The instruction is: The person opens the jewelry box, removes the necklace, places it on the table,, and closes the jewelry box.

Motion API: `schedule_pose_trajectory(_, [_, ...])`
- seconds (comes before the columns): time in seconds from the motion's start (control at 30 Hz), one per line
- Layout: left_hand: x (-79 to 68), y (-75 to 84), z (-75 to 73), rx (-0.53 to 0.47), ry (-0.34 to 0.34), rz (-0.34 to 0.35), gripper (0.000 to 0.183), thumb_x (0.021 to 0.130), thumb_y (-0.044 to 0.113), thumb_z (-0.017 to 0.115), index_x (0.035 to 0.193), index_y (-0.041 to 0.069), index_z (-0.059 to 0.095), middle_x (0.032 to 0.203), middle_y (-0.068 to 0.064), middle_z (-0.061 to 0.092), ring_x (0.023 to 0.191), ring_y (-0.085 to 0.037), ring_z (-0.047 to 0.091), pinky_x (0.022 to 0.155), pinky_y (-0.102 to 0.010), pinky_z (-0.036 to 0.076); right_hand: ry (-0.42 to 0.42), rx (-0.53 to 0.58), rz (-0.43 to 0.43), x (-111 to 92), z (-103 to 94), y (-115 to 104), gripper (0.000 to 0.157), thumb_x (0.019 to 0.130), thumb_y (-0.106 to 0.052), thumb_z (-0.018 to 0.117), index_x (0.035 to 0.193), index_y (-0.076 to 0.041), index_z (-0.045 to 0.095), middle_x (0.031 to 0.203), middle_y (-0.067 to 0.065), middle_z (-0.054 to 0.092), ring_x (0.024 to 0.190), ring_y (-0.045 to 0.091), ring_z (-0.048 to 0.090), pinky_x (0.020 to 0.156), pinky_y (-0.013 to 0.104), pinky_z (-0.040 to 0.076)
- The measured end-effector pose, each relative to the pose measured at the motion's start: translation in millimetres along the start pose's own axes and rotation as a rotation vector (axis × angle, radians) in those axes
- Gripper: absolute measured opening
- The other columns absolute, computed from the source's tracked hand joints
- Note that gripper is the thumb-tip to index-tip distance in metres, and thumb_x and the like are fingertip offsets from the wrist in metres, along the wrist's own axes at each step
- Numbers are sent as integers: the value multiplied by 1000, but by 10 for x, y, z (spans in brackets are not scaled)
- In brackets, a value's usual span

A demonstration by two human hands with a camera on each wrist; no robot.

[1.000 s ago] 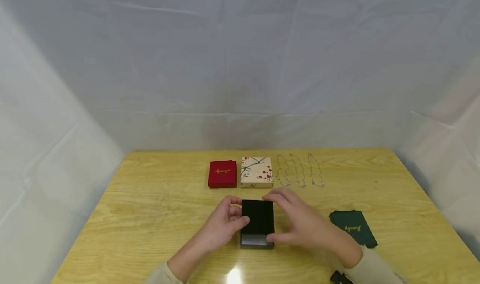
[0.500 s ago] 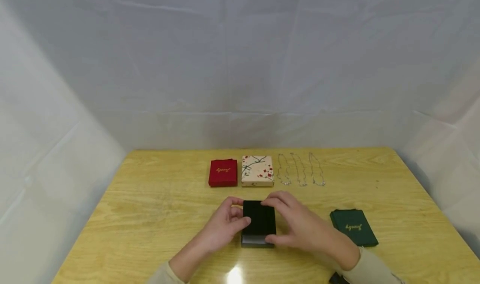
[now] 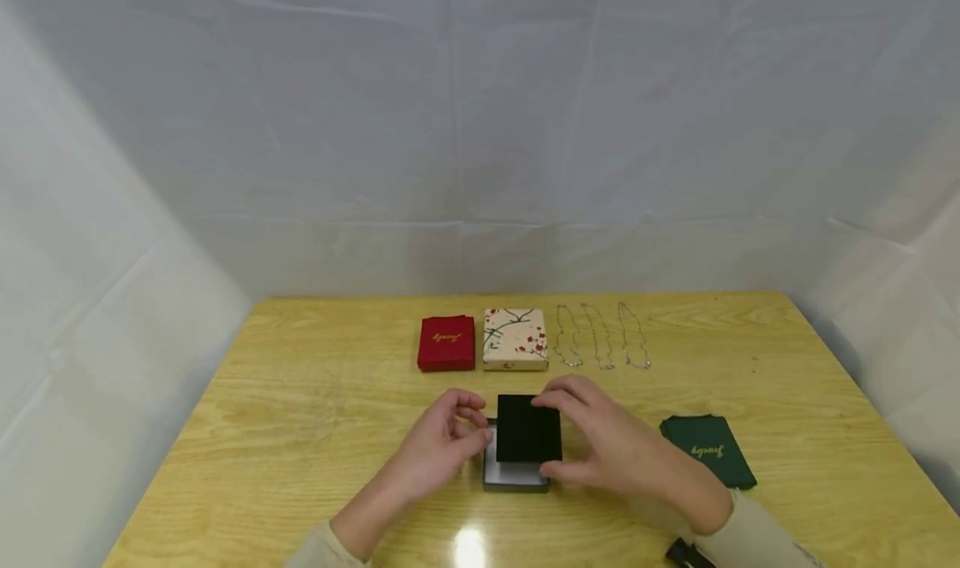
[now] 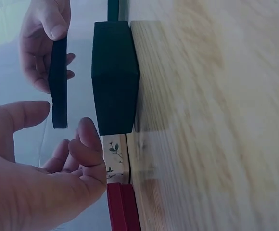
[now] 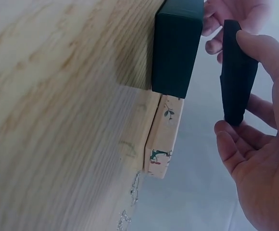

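My right hand (image 3: pixel 600 434) pinches a thin black square pad (image 3: pixel 528 429) between its thumb and fingertips. The pad hangs above an uncovered dark green box (image 3: pixel 516 486), whose pale inside shows below and left of it. In the right wrist view, the pad (image 5: pixel 236 77) is seen edge-on and apart from the box (image 5: pixel 178 48). My left hand (image 3: pixel 442 439) hovers at the box's left side with thumb and fingers loosely bent. A gap shows between this hand (image 4: pixel 57 178) and the pad (image 4: pixel 59 86) in the left wrist view; it grips nothing.
Behind the box lie a red pouch (image 3: pixel 446 343), a floral box (image 3: pixel 515 339) and three silver necklaces (image 3: pixel 635 336) in a row. A green pouch (image 3: pixel 709 449) lies to the right. A small black object (image 3: pixel 686 554) is partly visible by the right sleeve.
The black pad has come up out of the box and shifted right in my right hand, uncovering the pale interior. My left thumb and fingers have let go of the box and pad edge.
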State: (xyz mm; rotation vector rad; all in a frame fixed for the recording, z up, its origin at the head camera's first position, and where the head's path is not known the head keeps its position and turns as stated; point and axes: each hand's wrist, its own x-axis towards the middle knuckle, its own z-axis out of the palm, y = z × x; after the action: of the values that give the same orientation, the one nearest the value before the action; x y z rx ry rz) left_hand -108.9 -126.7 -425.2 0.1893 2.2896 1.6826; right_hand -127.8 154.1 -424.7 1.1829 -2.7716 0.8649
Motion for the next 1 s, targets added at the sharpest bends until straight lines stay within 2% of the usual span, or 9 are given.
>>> schedule_pose_trajectory(0.13, [4,-35,-27,111,-3,44,55,95,19,80,140,2,55,125,-12,61,96,-25,59,69,-32,54,-6,-1,17,-25,-25,22,69,90,-53,83,147,-21,57,146,-2,49,130,18,54,104,44,54])
schedule_pose_trajectory(0.27, [9,-73,-42,226,-27,74,74,87,26,89,148,5,52,135,-11,57,101,-25,57,78,-34,52,-19,-4,28,-40,-46,35,69,91,-57,80,146,-21,58,146,-2,49,129,18,54,103,45,54])
schedule_pose_trajectory(0.4, [15,-93,-44,306,-66,80,92,81,32,94,155,6,47,147,-9,51,106,-25,54,84,-39,51,-27,-22,34,-52,-57,33,69,91,-60,78,145,-21,60,144,-1,50,128,18,54,103,46,54])
schedule_pose_trajectory(0.57, [29,-103,-34,395,-108,116,106,74,35,97,160,5,42,153,-9,48,111,-25,56,90,-43,54,-25,-26,27,-63,-60,38,69,89,-60,80,143,-20,62,142,-1,52,125,18,55,102,45,55])
schedule_pose_trajectory(0.83, [41,-135,-20,484,-160,159,109,70,29,99,159,3,41,152,-9,49,110,-22,57,96,-42,55,-50,-32,6,-81,-67,48,68,91,-62,77,141,-19,64,139,-2,53,122,15,55,100,43,56])
schedule_pose_trajectory(1.0, [41,-135,-20,488,-181,172,106,71,25,98,158,2,42,148,-8,51,107,-20,57,93,-38,55,-72,-30,-3,-72,-69,33,63,90,-54,82,139,-18,65,137,-4,53,120,13,54,99,41,56])
